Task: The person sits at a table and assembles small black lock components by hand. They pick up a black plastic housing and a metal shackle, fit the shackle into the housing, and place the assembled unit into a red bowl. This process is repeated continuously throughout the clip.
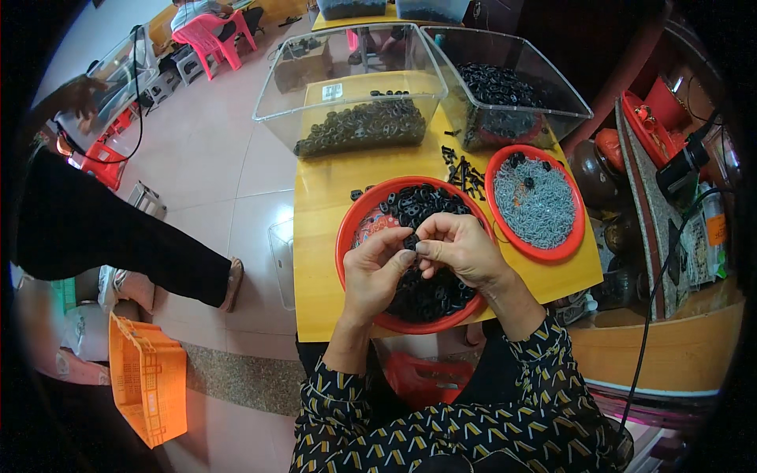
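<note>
Black ring (411, 240) pinched between fingertips of left hand (378, 272) and right hand (459, 248), over the red bowl (347, 229). Both hands curled, wrists rising from the near rim.

The big bowl (355, 229) sits on the table (315, 276), at its near edge. Both hands meet above this bowl, the left hand (378, 272) left of the right hand (461, 252). Right of the bowl lies a smaller bowl (572, 236). Behind the bowl stand two bins: one (347, 94) directly behind, another (512, 87) behind and to the right.
</note>
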